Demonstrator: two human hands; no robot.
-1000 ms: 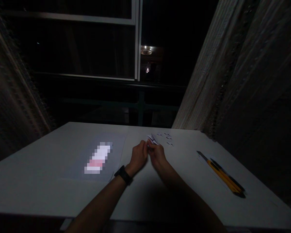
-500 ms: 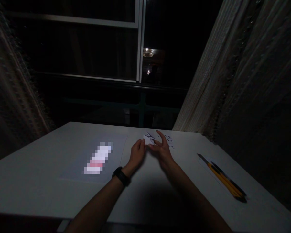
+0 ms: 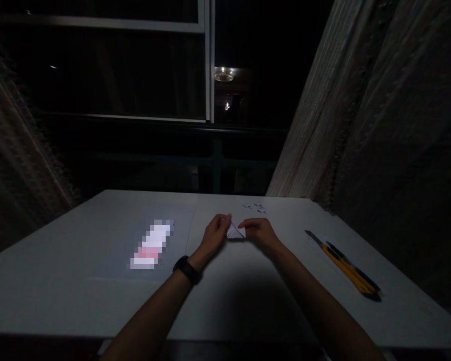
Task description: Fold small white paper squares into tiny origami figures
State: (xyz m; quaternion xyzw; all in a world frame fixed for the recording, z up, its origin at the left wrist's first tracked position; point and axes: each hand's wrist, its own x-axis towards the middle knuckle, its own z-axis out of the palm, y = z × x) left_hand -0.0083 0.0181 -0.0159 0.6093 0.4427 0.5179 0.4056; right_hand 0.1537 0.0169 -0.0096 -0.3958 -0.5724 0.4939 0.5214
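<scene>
A small piece of white paper (image 3: 236,233) with dark lines crossing it is between my two hands above the white table. My left hand (image 3: 215,233), with a black watch (image 3: 187,269) at the wrist, pinches its left side. At the right side of the paper, my right hand (image 3: 262,231) has its fingers bent round the edge. Just beyond the hands lie several small paper pieces (image 3: 259,206) with dark marks. Fine detail of the folds is lost in the dim light.
On the right of the table (image 3: 225,311) lie a yellow utility knife (image 3: 344,268) with its blade out and a black pen (image 3: 355,269). A pale sheet (image 3: 113,263) on the left carries a bright pixelated patch. Curtains (image 3: 304,125) flank the dark window.
The paper now shows crossed lines and sits slightly lower and nearer. My right hand's raised, spread fingers have come down and curled at the paper's right edge.
</scene>
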